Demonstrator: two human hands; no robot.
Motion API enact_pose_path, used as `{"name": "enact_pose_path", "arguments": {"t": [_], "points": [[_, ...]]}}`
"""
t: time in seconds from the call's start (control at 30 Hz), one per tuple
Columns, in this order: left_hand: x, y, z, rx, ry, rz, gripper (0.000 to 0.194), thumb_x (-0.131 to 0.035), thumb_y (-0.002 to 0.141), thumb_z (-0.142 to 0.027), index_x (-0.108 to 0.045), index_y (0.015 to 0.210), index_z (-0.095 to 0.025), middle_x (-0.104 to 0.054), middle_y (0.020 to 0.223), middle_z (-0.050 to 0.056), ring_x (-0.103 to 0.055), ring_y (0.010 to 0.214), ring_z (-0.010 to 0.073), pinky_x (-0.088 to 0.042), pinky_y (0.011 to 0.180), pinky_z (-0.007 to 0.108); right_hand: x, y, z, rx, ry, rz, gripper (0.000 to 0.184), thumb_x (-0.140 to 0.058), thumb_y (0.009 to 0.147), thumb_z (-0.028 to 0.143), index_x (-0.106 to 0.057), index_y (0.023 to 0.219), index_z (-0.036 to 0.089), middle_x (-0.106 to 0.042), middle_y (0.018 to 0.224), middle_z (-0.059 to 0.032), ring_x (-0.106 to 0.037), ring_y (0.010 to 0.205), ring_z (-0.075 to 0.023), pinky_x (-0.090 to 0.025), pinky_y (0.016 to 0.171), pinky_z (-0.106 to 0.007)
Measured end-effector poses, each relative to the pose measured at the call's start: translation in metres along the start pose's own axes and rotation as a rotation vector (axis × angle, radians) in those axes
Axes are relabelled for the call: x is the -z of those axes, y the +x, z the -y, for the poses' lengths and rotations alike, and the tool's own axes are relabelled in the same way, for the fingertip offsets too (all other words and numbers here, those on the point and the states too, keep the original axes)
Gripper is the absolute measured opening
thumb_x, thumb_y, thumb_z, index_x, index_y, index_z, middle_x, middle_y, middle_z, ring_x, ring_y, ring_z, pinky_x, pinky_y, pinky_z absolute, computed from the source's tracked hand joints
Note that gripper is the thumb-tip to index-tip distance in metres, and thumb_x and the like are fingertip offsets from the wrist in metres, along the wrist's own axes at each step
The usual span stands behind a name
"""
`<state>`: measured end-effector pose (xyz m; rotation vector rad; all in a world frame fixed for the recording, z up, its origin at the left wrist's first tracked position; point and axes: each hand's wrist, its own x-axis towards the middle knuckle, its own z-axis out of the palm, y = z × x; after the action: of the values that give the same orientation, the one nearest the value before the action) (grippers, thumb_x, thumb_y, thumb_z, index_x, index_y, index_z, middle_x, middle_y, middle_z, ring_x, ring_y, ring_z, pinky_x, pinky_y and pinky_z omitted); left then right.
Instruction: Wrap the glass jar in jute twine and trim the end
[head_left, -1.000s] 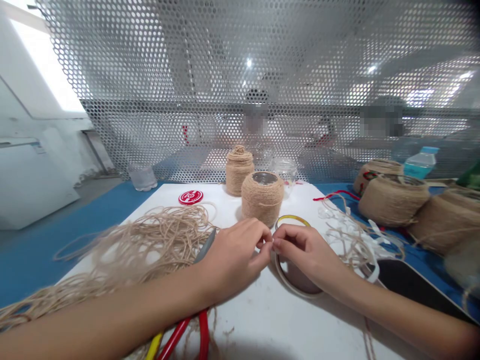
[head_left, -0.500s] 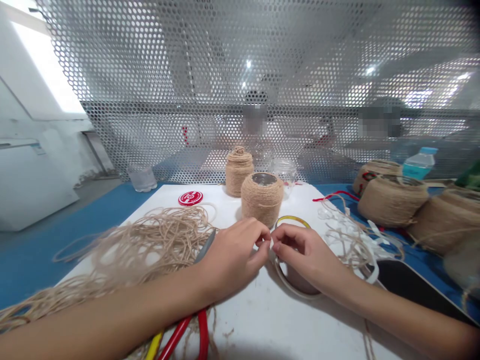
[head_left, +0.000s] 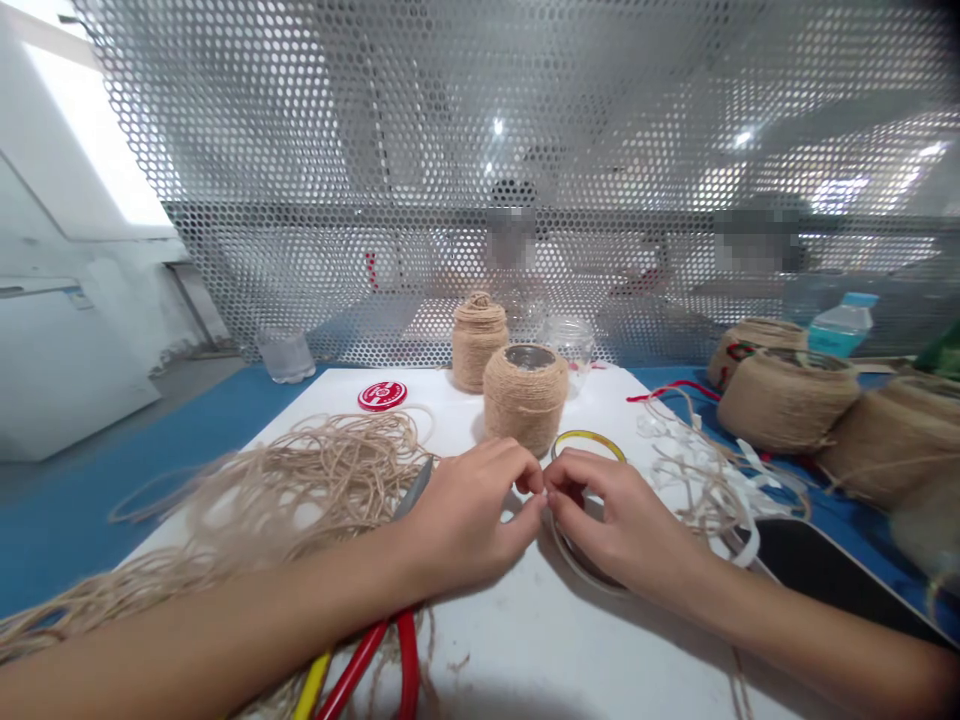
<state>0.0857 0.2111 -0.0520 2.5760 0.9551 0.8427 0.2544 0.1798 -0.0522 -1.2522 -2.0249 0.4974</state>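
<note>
My left hand (head_left: 480, 510) and my right hand (head_left: 619, 515) meet fingertip to fingertip over the white board (head_left: 510, 640). Each is closed in a pinch, and whatever sits between the fingertips is too small to make out. Just beyond them stands a jar wrapped in twine (head_left: 525, 405), its top uncovered. A roll of tape (head_left: 592, 440) lies partly hidden under my right hand. Beneath my left wrist are scissors with red handles (head_left: 360, 665), their grey blade showing above the hand. Loose jute twine (head_left: 322, 480) is heaped to the left.
Behind stand a second twine-wrapped jar (head_left: 478, 345) and a clear glass jar (head_left: 574, 350). A red lid (head_left: 382, 395) lies at left. More wrapped jars (head_left: 787, 405), a blue-capped bottle (head_left: 844, 325) and a black phone-like slab (head_left: 832, 570) are at right. A perforated metal screen (head_left: 420, 180) closes the back.
Both hands stay in nearly the same place, fingertips together. My right fingers and thumb have shifted slightly, with the thumb lower. The jars and twine have not moved.
</note>
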Motion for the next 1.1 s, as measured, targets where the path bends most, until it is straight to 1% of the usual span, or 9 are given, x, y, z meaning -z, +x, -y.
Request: {"name": "enact_pose_path", "arguments": {"t": [0.13, 0.27, 0.53, 0.6, 0.73, 0.8, 0.9, 1.0, 1.1], "points": [[0.0012, 0.0009, -0.0007, 0.051, -0.080, 0.002, 0.004, -0.049, 0.078, -0.021, -0.051, 0.078, -0.018, -0.056, 0.078, -0.001, -0.050, 0.073, 0.0124, -0.037, 0.065, 0.024, -0.0007, 0.0004, 0.0006, -0.013, -0.016, 0.023, 0.013, -0.046, 0.079, 0.011, -0.054, 0.070, 0.017, -0.053, 0.066, 0.0012, -0.048, 0.062, -0.0115, -0.037, 0.057, -0.025], [-0.0006, 0.0025, 0.0015, 0.095, -0.096, 0.009, 0.005, -0.048, 0.080, -0.023, -0.051, 0.080, -0.019, -0.056, 0.077, -0.001, -0.051, 0.071, 0.0124, -0.037, 0.063, 0.024, -0.0011, 0.0010, -0.0009, 0.021, -0.032, 0.030, 0.014, -0.045, 0.082, 0.014, -0.055, 0.072, 0.017, -0.052, 0.067, 0.0010, -0.048, 0.063, -0.0117, -0.037, 0.058, -0.025], [-0.0007, 0.0034, 0.0040, 0.031, -0.099, 0.071, 0.015, -0.036, 0.088, -0.021, -0.047, 0.078, -0.017, -0.055, 0.078, 0.001, -0.050, 0.073, 0.0128, -0.037, 0.065, 0.024, -0.0014, 0.0022, -0.0040, 0.011, -0.038, 0.000, 0.014, -0.045, 0.081, 0.014, -0.053, 0.071, 0.018, -0.051, 0.065, 0.0021, -0.047, 0.062, -0.0114, -0.035, 0.056, -0.025], [-0.0005, 0.0043, 0.0041, 0.078, -0.132, 0.068, 0.015, -0.038, 0.088, -0.023, -0.048, 0.079, -0.018, -0.055, 0.077, 0.000, -0.050, 0.071, 0.0119, -0.037, 0.063, 0.023, -0.0012, 0.0023, -0.0044, -0.007, -0.014, -0.006, 0.014, -0.045, 0.081, 0.014, -0.053, 0.070, 0.018, -0.051, 0.065, 0.0026, -0.047, 0.061, -0.0112, -0.035, 0.056, -0.024], [-0.0007, 0.0054, 0.0037, 0.195, -0.129, 0.007, 0.012, -0.048, 0.084, -0.031, -0.050, 0.079, -0.019, -0.056, 0.073, -0.003, -0.051, 0.067, 0.0107, -0.036, 0.059, 0.022, -0.0011, 0.0028, -0.0052, -0.050, 0.016, -0.040, 0.015, -0.045, 0.081, 0.015, -0.051, 0.068, 0.019, -0.051, 0.063, 0.0035, -0.047, 0.060, -0.0106, -0.035, 0.055, -0.023], [-0.0009, 0.0049, 0.0031, 0.179, -0.065, -0.014, 0.014, -0.051, 0.083, -0.032, -0.051, 0.077, -0.020, -0.057, 0.074, -0.004, -0.051, 0.068, 0.0111, -0.036, 0.060, 0.022, -0.0014, 0.0034, -0.0053, -0.064, 0.010, -0.059, 0.014, -0.046, 0.080, 0.014, -0.050, 0.067, 0.019, -0.051, 0.062, 0.0039, -0.047, 0.059, -0.0104, -0.035, 0.055, -0.023], [-0.0012, 0.0035, 0.0022, 0.089, 0.024, -0.013, 0.013, -0.050, 0.084, -0.031, -0.054, 0.079, -0.020, -0.058, 0.080, -0.002, -0.052, 0.075, 0.0124, -0.037, 0.065, 0.023, -0.0017, 0.0038, -0.0055, -0.062, 0.007, -0.076, 0.014, -0.047, 0.079, 0.013, -0.049, 0.067, 0.019, -0.050, 0.061, 0.0043, -0.046, 0.058, -0.0100, -0.035, 0.054, -0.023], [-0.0013, 0.0024, 0.0021, 0.043, 0.044, -0.004, 0.012, -0.047, 0.085, -0.029, -0.056, 0.084, -0.021, -0.059, 0.083, -0.001, -0.053, 0.079, 0.0132, -0.038, 0.070, 0.025, -0.0013, 0.0031, -0.0058, -0.034, 0.008, -0.074, 0.013, -0.047, 0.080, 0.014, -0.050, 0.067, 0.019, -0.051, 0.063, 0.0039, -0.047, 0.059, -0.0100, -0.035, 0.055, -0.023], [-0.0011, 0.0022, 0.0026, 0.028, 0.022, 0.003, 0.012, -0.047, 0.085, -0.027, -0.057, 0.084, -0.020, -0.059, 0.083, 0.000, -0.053, 0.079, 0.0132, -0.039, 0.070, 0.024, -0.0006, 0.0021, -0.0053, -0.021, 0.008, -0.062, 0.013, -0.046, 0.080, 0.014, -0.051, 0.068, 0.019, -0.052, 0.064, 0.0033, -0.047, 0.060, -0.0104, -0.036, 0.055, -0.023]]}}
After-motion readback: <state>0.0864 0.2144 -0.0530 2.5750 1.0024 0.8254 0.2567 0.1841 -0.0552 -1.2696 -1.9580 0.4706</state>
